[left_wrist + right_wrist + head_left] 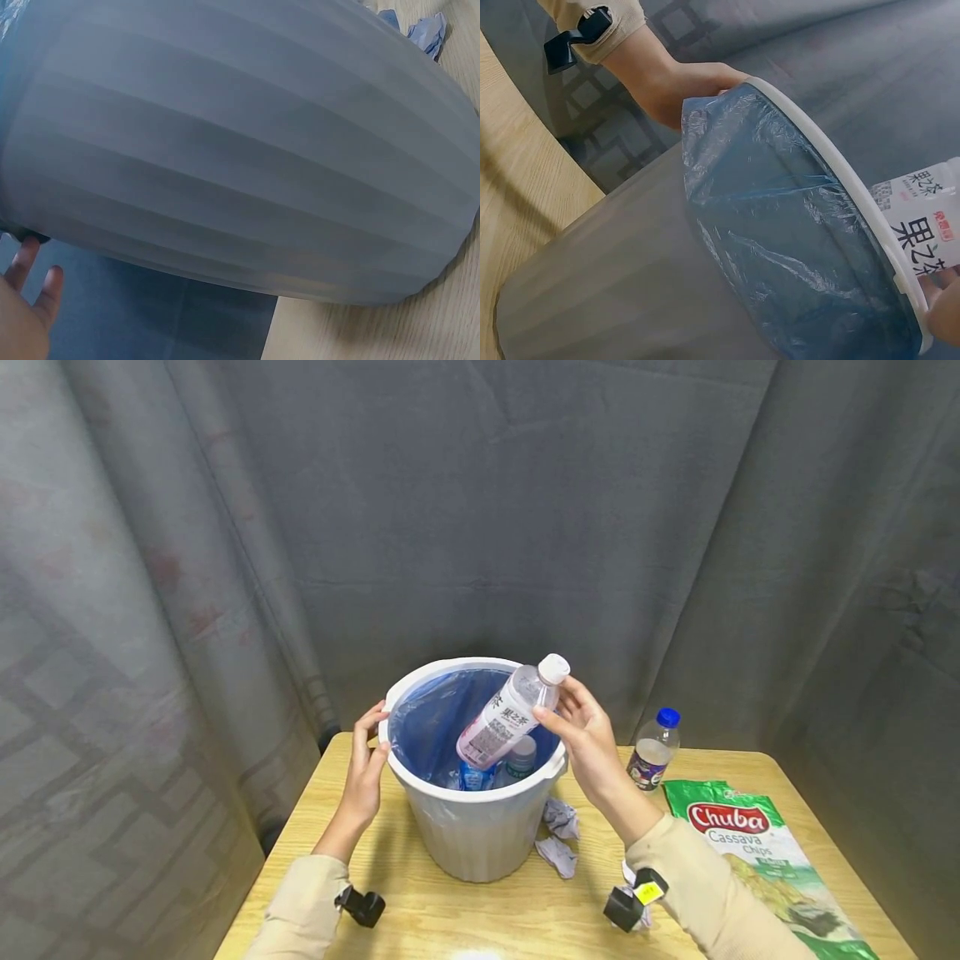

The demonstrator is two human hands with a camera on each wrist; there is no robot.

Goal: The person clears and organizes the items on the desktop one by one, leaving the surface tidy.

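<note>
We see the right hand (592, 743) pinching the clear white-capped plastic bottle (510, 714), tilted above the white ribbed waste bin (472, 835). The left hand (367, 768) grips the bin's rim. Risk — the bottle strikes the rim and glances off outside the bin.

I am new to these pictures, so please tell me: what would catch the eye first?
At the table's middle stands a white bin with a blue liner; the right hand holds a white-capped bottle tilted over its opening, and the left hand grips the rim. At the right lies a green chips bag.
</note>
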